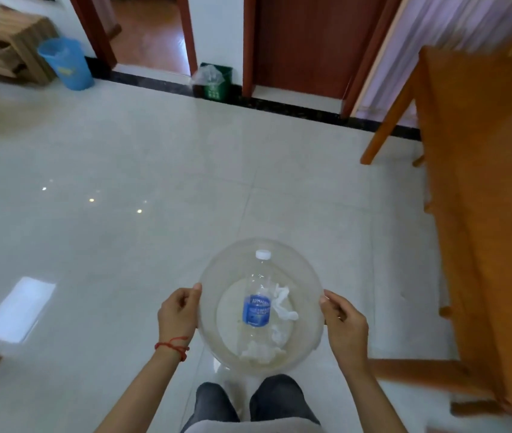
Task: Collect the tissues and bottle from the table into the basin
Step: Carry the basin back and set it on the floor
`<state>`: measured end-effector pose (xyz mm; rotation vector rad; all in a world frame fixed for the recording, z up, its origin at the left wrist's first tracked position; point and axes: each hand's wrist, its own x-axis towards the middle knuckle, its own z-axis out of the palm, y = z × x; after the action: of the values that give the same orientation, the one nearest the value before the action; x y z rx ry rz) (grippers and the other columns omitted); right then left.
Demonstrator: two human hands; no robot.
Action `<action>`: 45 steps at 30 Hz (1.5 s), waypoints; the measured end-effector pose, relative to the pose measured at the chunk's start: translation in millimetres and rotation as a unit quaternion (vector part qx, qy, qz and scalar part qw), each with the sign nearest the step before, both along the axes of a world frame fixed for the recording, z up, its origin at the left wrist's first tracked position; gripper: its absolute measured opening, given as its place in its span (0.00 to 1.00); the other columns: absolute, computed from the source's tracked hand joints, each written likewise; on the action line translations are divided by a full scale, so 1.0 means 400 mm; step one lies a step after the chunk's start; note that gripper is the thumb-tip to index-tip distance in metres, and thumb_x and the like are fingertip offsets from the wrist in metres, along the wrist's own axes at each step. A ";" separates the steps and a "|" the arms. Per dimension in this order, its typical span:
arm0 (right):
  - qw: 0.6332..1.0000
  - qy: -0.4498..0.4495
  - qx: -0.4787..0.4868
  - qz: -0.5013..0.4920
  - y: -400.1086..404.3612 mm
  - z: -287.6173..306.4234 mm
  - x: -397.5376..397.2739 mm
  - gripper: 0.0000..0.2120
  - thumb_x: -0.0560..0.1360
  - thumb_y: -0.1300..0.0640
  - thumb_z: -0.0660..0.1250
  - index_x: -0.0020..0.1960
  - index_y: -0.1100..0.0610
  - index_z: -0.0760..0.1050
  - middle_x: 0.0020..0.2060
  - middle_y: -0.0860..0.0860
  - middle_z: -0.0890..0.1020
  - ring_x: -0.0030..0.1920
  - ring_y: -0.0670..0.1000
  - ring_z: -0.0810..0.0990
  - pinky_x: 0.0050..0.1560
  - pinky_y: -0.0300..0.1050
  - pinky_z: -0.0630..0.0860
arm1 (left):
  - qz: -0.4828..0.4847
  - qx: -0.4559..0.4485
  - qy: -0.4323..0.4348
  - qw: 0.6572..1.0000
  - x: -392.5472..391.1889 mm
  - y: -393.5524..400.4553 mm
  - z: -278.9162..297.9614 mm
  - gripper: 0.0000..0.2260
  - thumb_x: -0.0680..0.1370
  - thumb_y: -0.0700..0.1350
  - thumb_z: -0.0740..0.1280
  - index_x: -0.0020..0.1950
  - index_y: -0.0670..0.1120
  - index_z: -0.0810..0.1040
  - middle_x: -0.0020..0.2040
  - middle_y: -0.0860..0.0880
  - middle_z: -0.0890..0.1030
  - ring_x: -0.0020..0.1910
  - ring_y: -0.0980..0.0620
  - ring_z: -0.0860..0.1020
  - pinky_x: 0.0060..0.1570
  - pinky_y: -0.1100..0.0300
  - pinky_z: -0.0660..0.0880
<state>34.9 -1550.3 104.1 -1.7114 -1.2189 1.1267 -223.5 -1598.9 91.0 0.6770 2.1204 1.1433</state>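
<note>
A clear plastic basin (pixel 217 270) is held in the air above the tiled floor, in front of my legs. Inside it lies a clear bottle (pixel 258 304) with a blue label and a white cap, cap pointing away from me. Crumpled white tissues (pixel 283 304) lie beside and below the bottle in the basin. My left hand (pixel 179 314) grips the basin's left rim. My right hand (pixel 343 323) grips its right rim. A red string bracelet circles my left wrist.
An orange wooden table (pixel 482 182) runs along the right side. At the far wall stand a blue bin (pixel 67 64) and a green bin (pixel 214 81) with a plastic liner. A wooden cabinet (pixel 8 42) is at the far left. Two doorways open ahead.
</note>
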 end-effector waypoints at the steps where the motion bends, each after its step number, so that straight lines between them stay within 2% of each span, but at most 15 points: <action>1: 1.000 -0.004 0.002 -0.006 0.021 -0.001 0.000 0.12 0.74 0.58 0.67 0.56 0.59 0.78 0.49 0.51 0.82 0.49 0.49 0.80 0.55 0.46 0.76 | -0.009 -0.002 -0.004 1.000 -0.002 0.032 -0.004 0.18 0.76 0.48 0.64 0.26 0.47 0.70 0.26 0.50 0.71 0.28 0.52 0.68 0.30 0.61 0.64; 11: 0.999 0.001 0.005 -0.052 0.375 -0.021 0.019 0.11 0.74 0.58 0.67 0.55 0.58 0.79 0.47 0.49 0.82 0.48 0.47 0.80 0.50 0.40 0.75 | -0.051 -0.008 -0.008 0.999 0.015 0.439 -0.040 0.17 0.76 0.49 0.64 0.29 0.42 0.72 0.26 0.49 0.71 0.28 0.52 0.68 0.30 0.60 0.65; 14: 0.998 0.007 -0.003 -0.058 0.524 -0.020 0.032 0.11 0.74 0.58 0.66 0.55 0.58 0.79 0.46 0.48 0.81 0.47 0.48 0.80 0.51 0.43 0.76 | -0.052 -0.005 -0.008 0.999 0.028 0.594 -0.046 0.18 0.76 0.49 0.64 0.32 0.38 0.75 0.27 0.48 0.73 0.29 0.51 0.69 0.30 0.60 0.66; 22: 0.998 0.005 0.007 -0.065 0.890 0.016 0.050 0.09 0.74 0.59 0.66 0.54 0.58 0.79 0.45 0.49 0.81 0.45 0.47 0.80 0.51 0.44 0.76 | -0.073 0.004 0.007 0.997 0.041 0.980 -0.020 0.18 0.76 0.49 0.63 0.37 0.34 0.77 0.31 0.43 0.77 0.31 0.49 0.71 0.35 0.60 0.69; 27: 0.995 -0.002 0.012 -0.094 1.123 -0.011 0.039 0.09 0.73 0.61 0.68 0.53 0.60 0.79 0.40 0.48 0.81 0.44 0.51 0.80 0.45 0.35 0.75 | -0.097 0.002 0.014 0.995 0.027 1.237 -0.034 0.20 0.76 0.49 0.63 0.35 0.33 0.74 0.29 0.44 0.74 0.29 0.49 0.69 0.32 0.60 0.68; 32: 0.992 0.006 0.010 -0.124 1.369 -0.022 0.002 0.10 0.73 0.61 0.67 0.54 0.60 0.79 0.43 0.52 0.82 0.45 0.53 0.80 0.51 0.48 0.77 | -0.127 -0.001 0.013 0.992 -0.004 1.521 -0.036 0.19 0.76 0.48 0.63 0.34 0.33 0.74 0.28 0.44 0.73 0.30 0.48 0.69 0.34 0.59 0.68; 45: 0.984 -0.014 0.001 -0.176 1.901 -0.018 0.026 0.11 0.74 0.58 0.66 0.55 0.59 0.78 0.46 0.52 0.82 0.46 0.50 0.80 0.51 0.47 0.78 | -0.199 -0.021 0.020 0.980 0.021 2.161 -0.035 0.17 0.76 0.49 0.64 0.29 0.42 0.72 0.26 0.48 0.71 0.29 0.50 0.68 0.31 0.60 0.66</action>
<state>45.3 -789.7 96.8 -1.8567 -0.8861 0.8883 -215.3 -734.6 77.2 1.0557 1.9186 0.8676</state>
